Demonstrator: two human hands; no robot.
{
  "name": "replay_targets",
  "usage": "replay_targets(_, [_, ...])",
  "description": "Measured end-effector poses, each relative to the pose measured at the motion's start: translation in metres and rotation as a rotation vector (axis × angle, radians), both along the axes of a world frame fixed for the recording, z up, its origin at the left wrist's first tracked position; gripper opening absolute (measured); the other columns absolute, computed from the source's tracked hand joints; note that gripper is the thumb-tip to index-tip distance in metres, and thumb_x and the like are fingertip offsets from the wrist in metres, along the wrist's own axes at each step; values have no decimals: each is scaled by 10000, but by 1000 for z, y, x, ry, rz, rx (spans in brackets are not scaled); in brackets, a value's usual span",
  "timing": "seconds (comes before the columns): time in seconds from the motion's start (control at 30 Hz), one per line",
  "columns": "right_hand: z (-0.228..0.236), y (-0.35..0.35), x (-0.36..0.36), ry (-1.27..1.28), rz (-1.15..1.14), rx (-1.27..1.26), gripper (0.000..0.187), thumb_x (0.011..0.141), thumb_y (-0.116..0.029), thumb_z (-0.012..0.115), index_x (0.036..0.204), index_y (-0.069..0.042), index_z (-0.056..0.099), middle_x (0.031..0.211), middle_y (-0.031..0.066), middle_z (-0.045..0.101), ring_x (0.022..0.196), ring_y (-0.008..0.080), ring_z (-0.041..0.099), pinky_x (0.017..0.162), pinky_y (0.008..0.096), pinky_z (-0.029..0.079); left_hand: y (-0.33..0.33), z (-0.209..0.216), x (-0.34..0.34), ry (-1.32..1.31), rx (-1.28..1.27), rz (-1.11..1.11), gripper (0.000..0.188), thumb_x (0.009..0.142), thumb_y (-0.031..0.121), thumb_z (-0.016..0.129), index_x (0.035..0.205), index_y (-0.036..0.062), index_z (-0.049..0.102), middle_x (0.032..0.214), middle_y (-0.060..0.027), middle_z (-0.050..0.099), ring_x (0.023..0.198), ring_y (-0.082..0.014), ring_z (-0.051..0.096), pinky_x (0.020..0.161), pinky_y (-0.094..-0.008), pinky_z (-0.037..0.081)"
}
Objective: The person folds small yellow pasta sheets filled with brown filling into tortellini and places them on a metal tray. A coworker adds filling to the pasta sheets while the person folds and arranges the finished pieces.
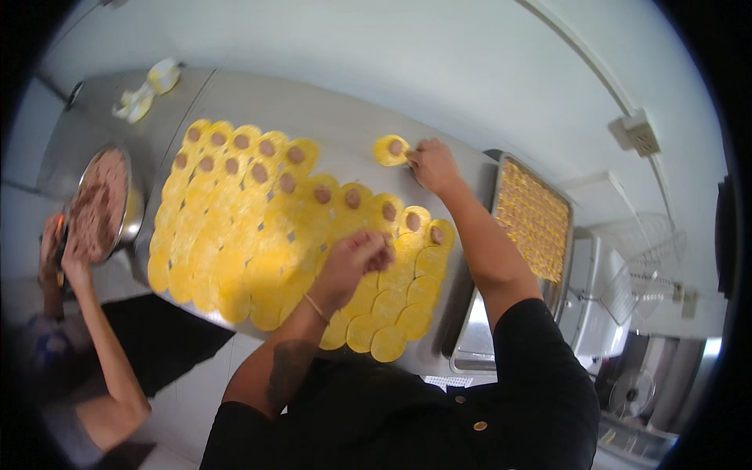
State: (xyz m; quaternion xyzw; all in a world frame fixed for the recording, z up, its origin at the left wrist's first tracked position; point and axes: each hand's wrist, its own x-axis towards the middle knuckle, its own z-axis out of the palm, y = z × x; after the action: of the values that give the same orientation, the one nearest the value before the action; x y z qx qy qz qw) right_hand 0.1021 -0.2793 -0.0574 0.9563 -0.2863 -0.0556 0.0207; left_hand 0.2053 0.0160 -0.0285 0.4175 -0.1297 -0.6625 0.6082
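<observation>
The right hand (433, 164) reaches out to about 12 o'clock on the steel desk (329, 110), its fingers pinched on a lone yellow wrapper (390, 150) with a dab of brown filling, set apart from the rest. The left hand (356, 262) sits near the centre, fingers curled shut over the wrappers; what it grips, if anything, I cannot tell. Rows of round yellow wrappers (235, 235) overlap across the desk from 10 o'clock to 6 o'clock; the far rows each carry a filling dab (321, 193), and the near ones are bare. A tray (470, 345) at 3 o'clock holds packed rows of finished pieces (534, 215). At 9 o'clock a metal bowl (131, 219) of brown filling stands by another person's hand (70, 262).
</observation>
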Motion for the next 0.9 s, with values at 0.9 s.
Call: replay_targets(0.9, [16, 154, -101, -1491, -865, 1137, 265, 1049, -173, 626, 1263, -30, 692, 949, -37, 658, 764, 51, 550, 705, 229, 458, -129, -3, -52, 249, -96, 66, 260, 1027, 14, 517, 1268, -48, 591, 1183, -129, 670, 1058, -235, 685, 907, -348, 594])
